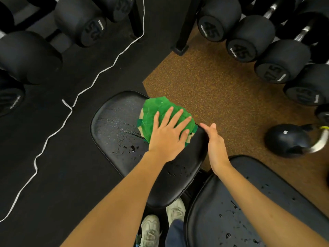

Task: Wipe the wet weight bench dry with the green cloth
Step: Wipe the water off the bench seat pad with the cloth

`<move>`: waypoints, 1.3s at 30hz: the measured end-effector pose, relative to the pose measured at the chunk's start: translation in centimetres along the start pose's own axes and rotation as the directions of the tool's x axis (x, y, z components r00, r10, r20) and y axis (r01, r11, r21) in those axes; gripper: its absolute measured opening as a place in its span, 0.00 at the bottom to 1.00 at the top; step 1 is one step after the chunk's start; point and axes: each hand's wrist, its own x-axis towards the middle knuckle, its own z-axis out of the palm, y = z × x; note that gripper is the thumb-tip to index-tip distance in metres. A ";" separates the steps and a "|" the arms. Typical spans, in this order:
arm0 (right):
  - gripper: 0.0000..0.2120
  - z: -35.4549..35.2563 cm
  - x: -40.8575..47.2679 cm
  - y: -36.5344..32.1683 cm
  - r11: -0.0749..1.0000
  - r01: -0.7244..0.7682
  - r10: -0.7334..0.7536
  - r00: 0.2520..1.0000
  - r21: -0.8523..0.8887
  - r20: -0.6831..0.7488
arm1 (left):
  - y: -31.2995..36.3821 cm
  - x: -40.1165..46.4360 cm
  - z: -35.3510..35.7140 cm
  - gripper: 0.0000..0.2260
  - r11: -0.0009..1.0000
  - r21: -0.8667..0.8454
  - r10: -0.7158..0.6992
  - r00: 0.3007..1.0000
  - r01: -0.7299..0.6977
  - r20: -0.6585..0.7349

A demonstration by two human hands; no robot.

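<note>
Left hand (pixel 167 138) lies flat on the green cloth (pixel 165 115), fingers straight and spread, pressing it onto the worktop (pixel 114 125) — nothing curled round it. Cloth sits at the far right corner of the seat pad, part under the palm. Right hand (pixel 215 145) rests open along the pad's right edge, just beside the cloth, holding nothing; looks like it steadies the pad.

Key relation: the water lies left and near of the cloth. Streaks and droplets (pixel 128 148) sit toward the pad's left side, more drops (pixel 178 172) on the near end by the left forearm. Likely next stroke drags the cloth leftward and back toward the body. Second pad (pixel 249 202), near right, is wet too; right hand is nearer to it.
</note>
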 end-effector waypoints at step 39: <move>0.23 7.7 -6.6 5.7 0.068 0.854 -0.574 0.456 -0.516 0.680 | -6.7 -12.5 -5.0 0.25 0.652 -0.477 -0.678 0.734 0.590 -0.019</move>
